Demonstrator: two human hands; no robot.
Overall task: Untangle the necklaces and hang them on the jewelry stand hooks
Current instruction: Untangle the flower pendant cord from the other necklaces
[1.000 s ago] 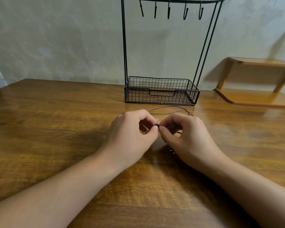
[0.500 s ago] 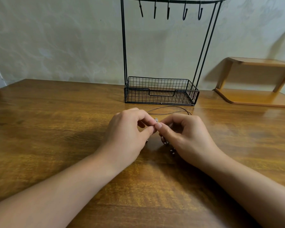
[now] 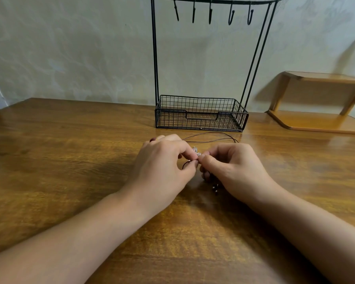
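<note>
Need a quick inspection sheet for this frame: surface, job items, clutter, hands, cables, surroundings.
Surface: wooden table, bare apart from the job's things.
Job's things: tangled necklaces pinched between both hands; dark cord loops toward the jewelry stand; its hooks all empty.
Clutter: nothing seen.
Grippers: left hand and right hand both pinching the tangle, fingertips meeting.
Cables: nothing seen.
Surroundings: pale wall; wooden shelf at right.

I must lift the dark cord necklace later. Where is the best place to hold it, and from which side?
Probably pinch the dark cord necklace at its free loop behind the hands, coming from above: there it lies flat and apart from the tangle between left hand and right hand.
</note>
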